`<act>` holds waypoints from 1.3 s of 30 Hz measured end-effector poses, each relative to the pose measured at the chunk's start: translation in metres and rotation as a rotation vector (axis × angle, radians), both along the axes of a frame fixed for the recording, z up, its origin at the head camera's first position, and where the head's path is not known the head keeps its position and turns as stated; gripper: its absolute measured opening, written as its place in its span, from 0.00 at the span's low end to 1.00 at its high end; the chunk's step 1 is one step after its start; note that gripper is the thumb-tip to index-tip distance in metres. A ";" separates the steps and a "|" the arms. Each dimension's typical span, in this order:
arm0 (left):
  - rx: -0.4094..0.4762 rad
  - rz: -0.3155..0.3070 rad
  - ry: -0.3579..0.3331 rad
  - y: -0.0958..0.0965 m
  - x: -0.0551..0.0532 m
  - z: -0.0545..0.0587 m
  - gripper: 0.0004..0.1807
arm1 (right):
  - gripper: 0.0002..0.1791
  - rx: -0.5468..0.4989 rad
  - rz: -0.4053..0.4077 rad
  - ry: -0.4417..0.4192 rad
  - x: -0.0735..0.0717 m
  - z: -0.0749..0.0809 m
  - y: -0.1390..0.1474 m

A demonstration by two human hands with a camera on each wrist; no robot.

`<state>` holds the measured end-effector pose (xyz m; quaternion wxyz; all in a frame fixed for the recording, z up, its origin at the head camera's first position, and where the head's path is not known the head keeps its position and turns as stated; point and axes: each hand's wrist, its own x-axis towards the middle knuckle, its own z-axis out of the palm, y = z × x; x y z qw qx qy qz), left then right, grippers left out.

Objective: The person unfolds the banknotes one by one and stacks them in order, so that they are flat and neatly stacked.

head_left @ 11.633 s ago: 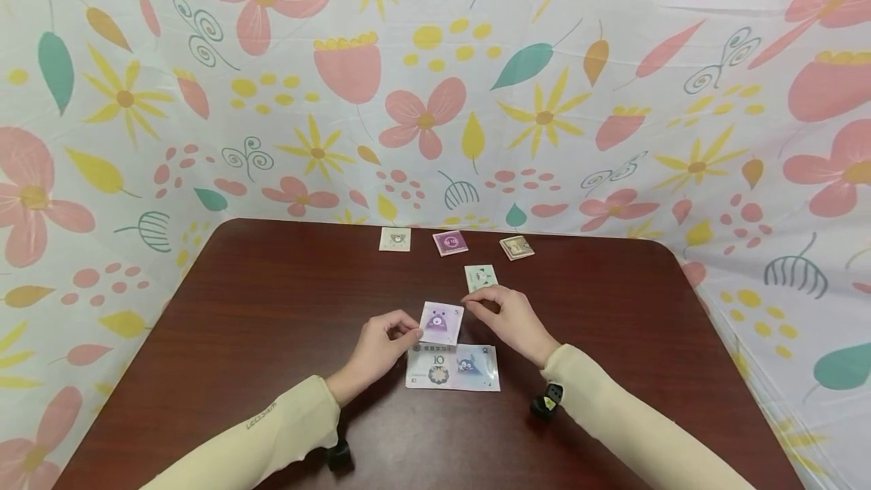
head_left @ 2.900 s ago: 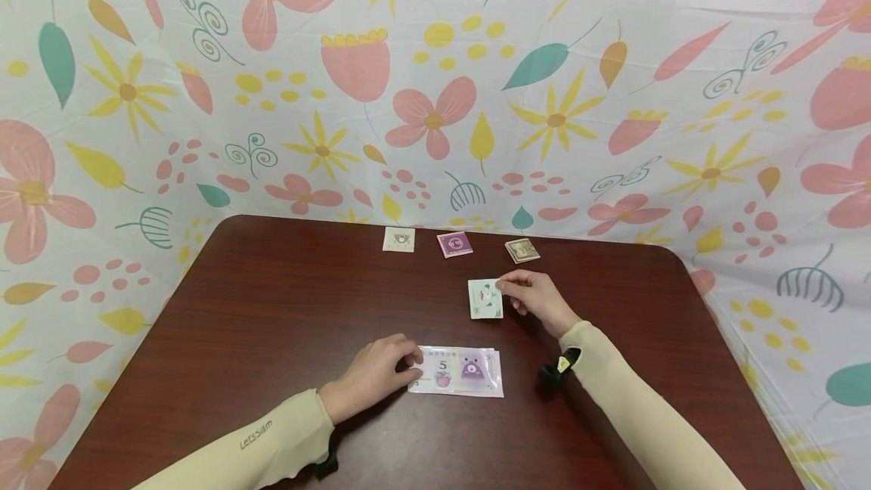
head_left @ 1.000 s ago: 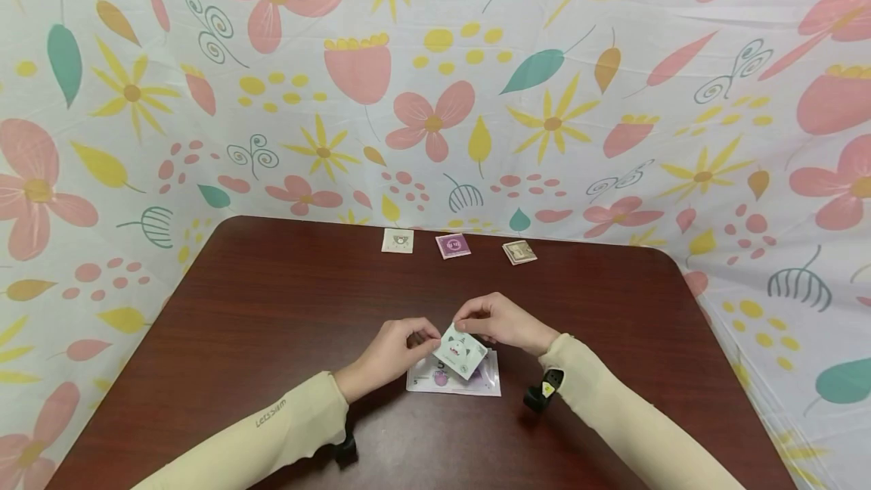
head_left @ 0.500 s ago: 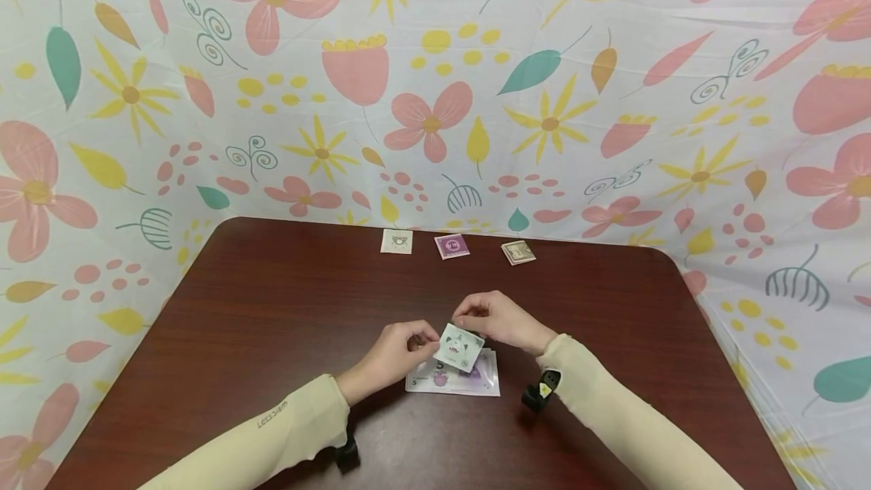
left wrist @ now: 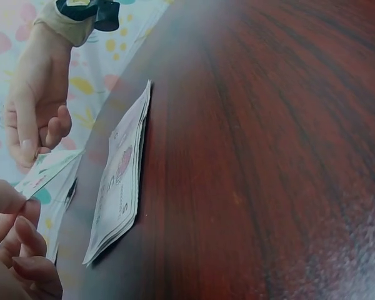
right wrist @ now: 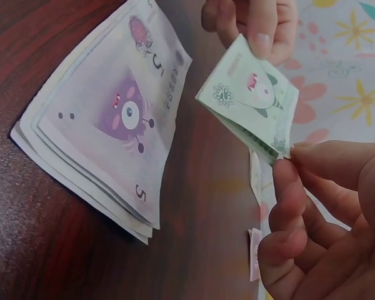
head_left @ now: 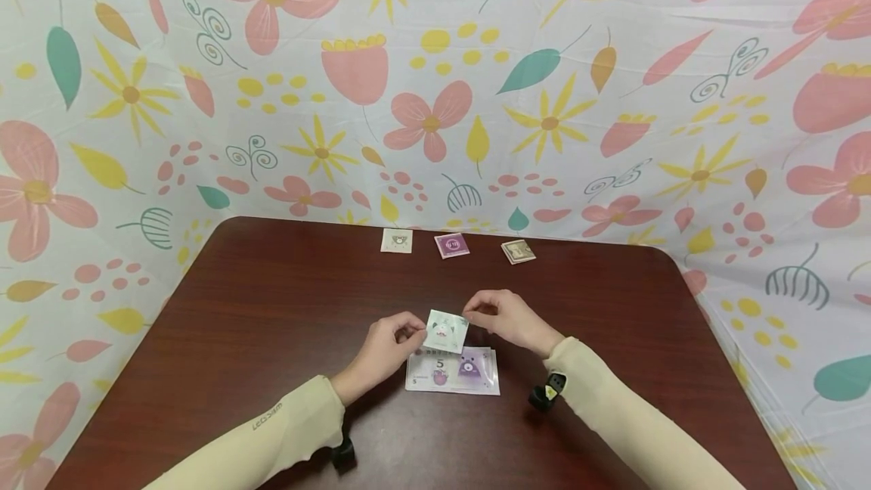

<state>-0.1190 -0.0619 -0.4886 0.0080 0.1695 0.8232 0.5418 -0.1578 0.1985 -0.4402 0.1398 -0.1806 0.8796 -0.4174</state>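
A folded pale green play banknote with a cartoon monster is held up between both hands. My left hand pinches one edge of it between thumb and forefinger. At the opposite side, the thumb and fingertips of my right hand pinch a corner. In the right wrist view, the two layers of the green banknote gape slightly apart along one edge. Just below it on the table lies a flat stack of unfolded play banknotes, a purple 5 on top. In the left wrist view, the stack shows several layered edges.
Along the back edge of the dark wood table lie three small folded bundles: a whitish one, a purple one and a brownish one. A flower-printed cloth hangs behind and beside the table.
Earlier a folded purple banknote was held above a blue 10; an unfolded purple 5 now tops the stack. My right hand brought the green banknote over, and it has since turned between both hands.
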 end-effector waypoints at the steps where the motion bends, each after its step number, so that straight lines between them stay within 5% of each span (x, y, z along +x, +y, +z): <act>1: 0.000 0.007 0.000 0.000 0.000 0.000 0.03 | 0.04 -0.007 0.000 -0.007 0.000 -0.001 0.000; 16: 0.015 0.108 0.029 0.001 0.000 -0.004 0.02 | 0.06 -0.073 -0.029 -0.017 0.004 -0.005 -0.008; 39: 0.003 0.079 0.006 0.000 0.003 -0.002 0.02 | 0.05 -0.074 -0.067 0.095 0.013 -0.010 -0.007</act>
